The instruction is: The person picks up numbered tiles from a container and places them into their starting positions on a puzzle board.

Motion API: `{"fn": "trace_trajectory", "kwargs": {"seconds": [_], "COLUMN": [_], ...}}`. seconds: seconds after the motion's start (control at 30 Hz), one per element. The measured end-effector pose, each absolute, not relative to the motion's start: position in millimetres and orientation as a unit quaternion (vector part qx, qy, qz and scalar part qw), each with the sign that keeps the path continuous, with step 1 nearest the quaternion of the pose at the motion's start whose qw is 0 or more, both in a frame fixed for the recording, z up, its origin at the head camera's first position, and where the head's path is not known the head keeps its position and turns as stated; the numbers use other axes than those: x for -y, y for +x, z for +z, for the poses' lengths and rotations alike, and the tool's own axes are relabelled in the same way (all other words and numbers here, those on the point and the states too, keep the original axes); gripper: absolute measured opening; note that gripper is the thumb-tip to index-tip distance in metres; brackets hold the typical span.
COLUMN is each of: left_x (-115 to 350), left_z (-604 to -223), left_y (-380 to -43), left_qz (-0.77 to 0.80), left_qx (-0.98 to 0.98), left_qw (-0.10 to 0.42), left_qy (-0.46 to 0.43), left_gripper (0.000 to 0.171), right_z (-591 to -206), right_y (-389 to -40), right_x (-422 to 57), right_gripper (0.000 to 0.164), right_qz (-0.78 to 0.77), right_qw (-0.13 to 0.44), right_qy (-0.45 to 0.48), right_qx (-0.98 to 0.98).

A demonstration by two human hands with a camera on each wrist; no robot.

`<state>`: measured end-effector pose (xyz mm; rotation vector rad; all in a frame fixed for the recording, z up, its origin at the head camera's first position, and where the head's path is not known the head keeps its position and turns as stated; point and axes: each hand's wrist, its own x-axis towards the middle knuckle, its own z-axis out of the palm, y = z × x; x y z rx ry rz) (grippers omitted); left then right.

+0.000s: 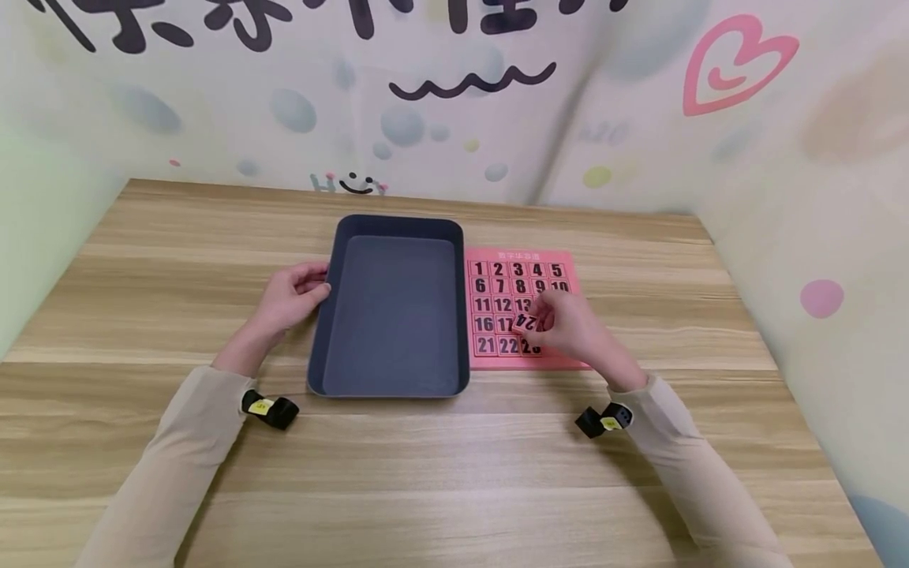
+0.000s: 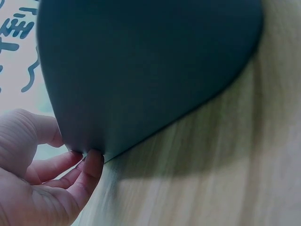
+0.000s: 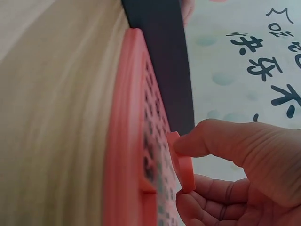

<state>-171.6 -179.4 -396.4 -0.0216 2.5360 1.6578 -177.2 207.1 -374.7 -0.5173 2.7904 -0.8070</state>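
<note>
A dark grey rectangular tray (image 1: pixel 393 315) lies on the table with nothing in it. My left hand (image 1: pixel 287 298) holds its left side, with the thumb at the rim and the fingertips against the wall in the left wrist view. To the tray's right is a pink number puzzle board (image 1: pixel 521 254) set with rows of numbered tiles. Between thumb and fingers, my right hand (image 1: pixel 566 322) pinches a pink tile marked 24 (image 1: pixel 525 323), tilted above the board's lower rows. That hand hides several tiles on the board's right side.
The wood-grain table (image 1: pixel 426 489) runs back to a wall covering (image 1: pixel 454 118) with black lettering, coloured dots and a pink heart. Black wrist cameras (image 1: pixel 270 409) are strapped over both sleeves. The tray's right side stands against the board's left edge.
</note>
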Motion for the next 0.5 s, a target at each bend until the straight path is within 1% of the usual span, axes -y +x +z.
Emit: {"fn": "trace_trajectory", "kwargs": {"seconds": [0.23, 0.33, 0.43, 0.5], "left_x": [179.8, 180.0, 179.7, 179.3], "left_z": [-396.8, -396.8, -396.8, -396.3], "left_y": [-171.2, -171.2, -171.3, -171.0], "left_qz": [0.543, 0.543, 0.544, 0.546], "left_qx": [-0.838, -0.838, -0.837, -0.836], "left_qw": [0.055, 0.055, 0.056, 0.055], "left_qy": [-0.009, -0.008, -0.006, -0.007], "left_gripper": [0.042, 0.042, 0.043, 0.043], "right_z": [-384.9, -384.7, -381.2, -378.3], "right_y": [-175.4, -175.3, -175.9, -176.8], "right_x": [-209.9, -211.0, -213.5, -215.9], "right_gripper": [0.027, 0.027, 0.031, 0.038], "right_qz": [-0.264, -0.258, -0.254, -0.250], "right_qw": [0.075, 0.078, 0.085, 0.088], "right_qy": [-0.188, -0.197, -0.200, -0.211], "right_qx": [-0.943, -0.943, -0.942, -0.941]}}
